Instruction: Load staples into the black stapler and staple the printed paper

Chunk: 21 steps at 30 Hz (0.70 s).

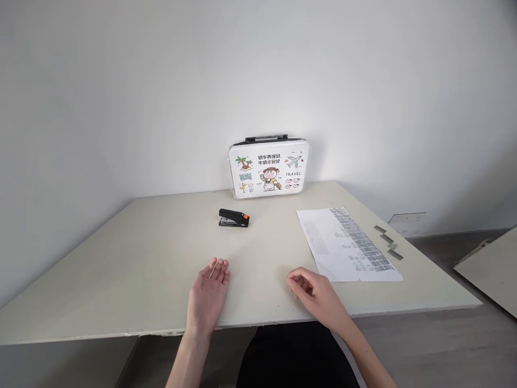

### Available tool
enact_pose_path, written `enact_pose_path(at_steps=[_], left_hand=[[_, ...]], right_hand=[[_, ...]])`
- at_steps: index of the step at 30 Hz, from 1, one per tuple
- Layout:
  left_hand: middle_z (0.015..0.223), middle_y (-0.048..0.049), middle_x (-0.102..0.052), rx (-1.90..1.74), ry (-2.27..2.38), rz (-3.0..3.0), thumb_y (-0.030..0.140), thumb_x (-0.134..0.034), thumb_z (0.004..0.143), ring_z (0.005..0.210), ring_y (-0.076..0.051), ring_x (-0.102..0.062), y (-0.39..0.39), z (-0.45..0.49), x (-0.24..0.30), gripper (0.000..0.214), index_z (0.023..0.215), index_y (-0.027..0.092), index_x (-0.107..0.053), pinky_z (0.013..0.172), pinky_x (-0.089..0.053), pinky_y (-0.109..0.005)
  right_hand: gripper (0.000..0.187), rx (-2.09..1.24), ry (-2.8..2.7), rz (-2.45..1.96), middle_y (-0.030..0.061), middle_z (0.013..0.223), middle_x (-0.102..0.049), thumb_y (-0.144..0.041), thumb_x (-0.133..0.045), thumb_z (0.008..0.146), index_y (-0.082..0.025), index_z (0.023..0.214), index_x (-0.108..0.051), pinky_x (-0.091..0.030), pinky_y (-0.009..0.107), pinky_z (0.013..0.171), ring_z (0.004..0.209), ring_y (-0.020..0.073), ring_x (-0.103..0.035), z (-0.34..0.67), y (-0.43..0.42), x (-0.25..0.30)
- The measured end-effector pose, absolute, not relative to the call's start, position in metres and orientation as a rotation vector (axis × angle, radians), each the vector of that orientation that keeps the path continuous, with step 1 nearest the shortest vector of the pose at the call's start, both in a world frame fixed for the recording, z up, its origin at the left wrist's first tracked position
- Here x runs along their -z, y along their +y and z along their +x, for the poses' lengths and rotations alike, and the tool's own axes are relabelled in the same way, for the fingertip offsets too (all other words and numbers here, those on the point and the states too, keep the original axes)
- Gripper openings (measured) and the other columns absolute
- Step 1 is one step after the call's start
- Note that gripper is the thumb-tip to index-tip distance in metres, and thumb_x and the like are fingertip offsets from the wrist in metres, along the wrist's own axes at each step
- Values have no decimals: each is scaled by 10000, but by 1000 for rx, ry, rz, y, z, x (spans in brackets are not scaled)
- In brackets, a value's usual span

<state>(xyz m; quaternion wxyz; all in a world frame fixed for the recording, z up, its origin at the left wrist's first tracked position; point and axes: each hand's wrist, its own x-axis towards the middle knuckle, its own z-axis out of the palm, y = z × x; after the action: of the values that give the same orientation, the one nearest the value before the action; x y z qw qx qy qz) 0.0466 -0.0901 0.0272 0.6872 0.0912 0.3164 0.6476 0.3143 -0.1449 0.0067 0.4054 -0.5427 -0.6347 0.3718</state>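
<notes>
My left hand (208, 293) rests palm up near the table's front edge, its fingers stretched out and nothing in the palm. Loosely curled, my right hand (314, 292) lies on its side close to the lower left corner of a paper sheet (323, 237); no object shows between its thumb and fingers. Beyond my left hand is a black stapler (233, 217) with an orange button, apart from both hands. The sheet carries print and a grey band of taped-looking strips along its right side. Several small grey staple strips (386, 237) lie right of it.
A white case (270, 183) with cartoon travel prints and a black handle stands upright at the table's back, against the wall. The pale table (121, 269) has its front edge under my wrists. Another pale surface (490, 269) stands at the far right.
</notes>
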Motion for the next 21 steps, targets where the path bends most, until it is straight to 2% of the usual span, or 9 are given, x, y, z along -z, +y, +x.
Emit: enact_pose_path(at_steps=[4, 8, 10, 11, 13, 15, 18, 21], left_hand=[[996, -111, -680, -1450, 701, 207, 99, -499, 954, 971, -198, -698, -90, 47, -27, 211, 972, 130, -707, 807, -588, -299], [995, -114, -681, -1446, 701, 209, 94, -506, 947, 965, -196, -698, -90, 47, -26, 210, 971, 132, -711, 814, -589, -299], [991, -114, -678, -1447, 701, 200, 95, -500, 952, 965, -197, -698, -89, 46, -25, 213, 969, 126, -710, 815, -589, -299], [989, -113, -677, -1447, 700, 195, 96, -496, 955, 965, -197, -698, -89, 46, -25, 215, 965, 124, -709, 812, -589, -298], [985, -112, -674, -1449, 699, 187, 96, -490, 959, 966, -200, -699, -89, 46, -24, 218, 959, 121, -707, 808, -590, -299], [988, -112, -674, -1451, 696, 189, 95, -489, 962, 967, -200, -698, -90, 46, -24, 218, 961, 119, -706, 808, -591, -298], [994, -115, -676, -1453, 702, 197, 95, -493, 962, 967, -200, -699, -90, 47, -25, 217, 967, 121, -708, 806, -592, -297], [991, -115, -681, -1450, 708, 201, 97, -502, 957, 968, -199, -701, -91, 47, -26, 212, 968, 130, -711, 811, -593, -297]], right_hand=[[329, -942, -1589, -1372, 24, 782, -646, -521, -481, 1028, -251, 916, -633, -452, 300, 612, 699, 190, -591, 314, -146, -7], [339, -768, -1578, -1474, 86, 1041, -713, -540, -464, 1026, -258, 1042, -650, -492, 316, 628, 866, 236, -655, 330, -143, -3], [353, -551, -1587, -1573, 106, 1196, -694, -539, -447, 1025, -262, 1121, -643, -537, 360, 728, 1029, 274, -653, 348, -139, 3], [368, -424, -1591, -1621, 111, 1263, -674, -538, -437, 1023, -263, 1162, -638, -546, 402, 826, 1125, 292, -632, 359, -137, 7], [422, -181, -1601, -1719, 121, 1379, -626, -549, -415, 1019, -256, 1237, -627, -483, 498, 1032, 1297, 323, -558, 382, -133, 18], [504, -33, -1618, -1837, 129, 1493, -560, -573, -379, 1020, -238, 1318, -609, -388, 561, 1141, 1429, 350, -455, 404, -130, 29], [628, 11, -1638, -2018, 120, 1627, -428, -601, -286, 1036, -206, 1439, -562, -297, 609, 1203, 1542, 371, -291, 427, -131, 45], [675, -17, -1684, -2096, 86, 1667, -366, -609, -246, 1043, -212, 1507, -533, -242, 601, 1241, 1564, 354, -251, 434, -136, 55]])
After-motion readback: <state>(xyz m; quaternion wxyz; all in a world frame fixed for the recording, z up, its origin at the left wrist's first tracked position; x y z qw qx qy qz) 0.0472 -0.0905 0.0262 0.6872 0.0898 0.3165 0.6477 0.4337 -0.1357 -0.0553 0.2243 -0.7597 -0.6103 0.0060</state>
